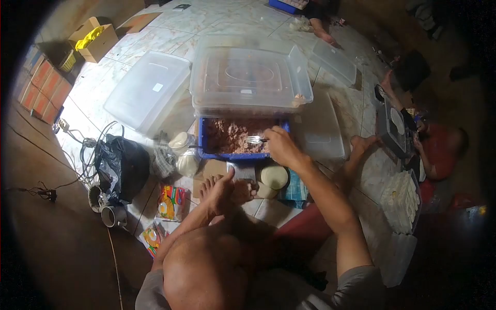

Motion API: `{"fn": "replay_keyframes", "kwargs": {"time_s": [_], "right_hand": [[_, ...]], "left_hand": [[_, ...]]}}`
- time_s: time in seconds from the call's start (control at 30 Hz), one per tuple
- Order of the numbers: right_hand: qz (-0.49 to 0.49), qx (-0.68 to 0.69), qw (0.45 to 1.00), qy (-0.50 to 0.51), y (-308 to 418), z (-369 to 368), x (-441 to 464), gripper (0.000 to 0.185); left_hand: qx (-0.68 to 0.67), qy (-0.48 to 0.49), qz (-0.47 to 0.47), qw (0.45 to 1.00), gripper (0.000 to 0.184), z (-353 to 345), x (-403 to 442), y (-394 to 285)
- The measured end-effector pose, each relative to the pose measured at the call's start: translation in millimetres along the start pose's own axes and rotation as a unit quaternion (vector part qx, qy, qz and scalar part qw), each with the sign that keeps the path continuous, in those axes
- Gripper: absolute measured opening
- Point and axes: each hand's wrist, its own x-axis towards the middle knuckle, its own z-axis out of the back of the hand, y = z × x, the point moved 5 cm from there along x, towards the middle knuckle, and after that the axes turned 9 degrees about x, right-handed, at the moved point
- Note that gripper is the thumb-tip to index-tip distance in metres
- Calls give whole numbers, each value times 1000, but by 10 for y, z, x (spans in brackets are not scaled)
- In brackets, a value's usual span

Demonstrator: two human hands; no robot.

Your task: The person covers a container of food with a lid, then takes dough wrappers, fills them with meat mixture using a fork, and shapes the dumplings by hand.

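Note:
My right hand [282, 148] is closed around the handle of a metal fork [254, 139]. The fork's tines point left, over a crumbly reddish-brown mixture [225, 137] that looks like minced meat. A blue rectangular tub [232, 156] holds this mixture. Lower down, my left hand [221, 195] rests by my feet with its fingers apart and holds nothing I can see. Just in front of it are a grey packet [241, 170] and a round container with a pale lid [274, 176].
Large clear plastic boxes [248, 67] are stacked behind the tub, with a clear lid [150, 93] at left. A black plastic bag [121, 163], a white mug [113, 217] and colourful packets [170, 202] lie left. Another person in red [442, 150] sits right, near a container of pale pieces [400, 199].

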Motion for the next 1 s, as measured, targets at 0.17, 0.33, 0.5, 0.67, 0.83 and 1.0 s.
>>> {"fn": "replay_keyframes", "kwargs": {"time_s": [0.17, 0.33, 0.5, 0.67, 0.83, 1.0], "right_hand": [[-42, -133, 985, 98, -342, -910, 518, 18], [34, 19, 999, -3, -166, -844, 471, 12], [34, 184, 981, -49, 534, 59, -88, 12], [-1, 143, 989, -35, 726, -276, -764, 13], [-19, 130, 988, -82, 829, -184, -867, 12], [-21, 105, 994, -31, 645, -106, -927, 11]], "left_hand": [[-9, -65, -31, 997, 75, -151, -45, 24], [-56, -24, -60, 996, 74, -340, -201, -192], [-113, 98, -232, 961, 80, -399, -245, -523], [-111, 20, -355, 928, 85, -788, -251, -757], [-109, 47, -392, 912, 86, -672, -144, -793], [-112, -14, -287, 951, 91, -741, -126, -839]]}}
